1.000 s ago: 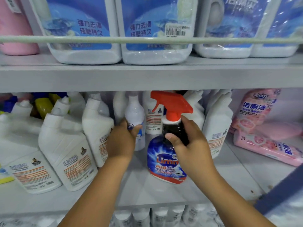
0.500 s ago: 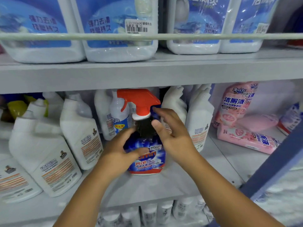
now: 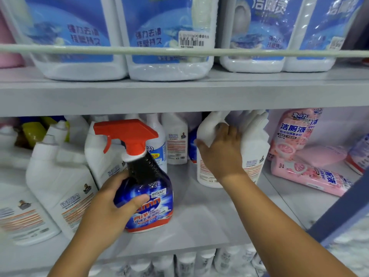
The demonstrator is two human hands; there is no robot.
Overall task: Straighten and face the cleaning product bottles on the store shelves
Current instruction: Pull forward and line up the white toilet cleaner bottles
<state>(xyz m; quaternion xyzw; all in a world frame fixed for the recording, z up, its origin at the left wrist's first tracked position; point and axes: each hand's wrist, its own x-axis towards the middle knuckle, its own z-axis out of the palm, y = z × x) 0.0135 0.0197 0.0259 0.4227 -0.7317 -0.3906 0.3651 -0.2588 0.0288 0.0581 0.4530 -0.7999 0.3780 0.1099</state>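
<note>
On the middle shelf (image 3: 199,212), near its front edge, your left hand (image 3: 107,208) grips the spray bottle (image 3: 147,188) low on its blue body, thumb across the label and fingers curled round the far side. The bottle stands upright with its label facing you and its red trigger (image 3: 127,134) pointing left. Just left of it stand white bottles (image 3: 60,188) leaning at mixed angles, their labels turned partly away. To the right, your right hand (image 3: 221,154) rests on the white bottle (image 3: 207,136) near the back, fingers bent round its angled neck and shoulder; a second white bottle (image 3: 254,148) touches it on the right. Behind, between your hands, two slimmer bottles (image 3: 175,140) stand against the rear. At the far right, pink pouches (image 3: 307,174) lie flat on the shelf while another pink pack (image 3: 293,132) stands behind them. On the top shelf (image 3: 179,94), large blue-labelled jugs (image 3: 169,37) sit in a row behind a rail (image 3: 119,50).
</note>
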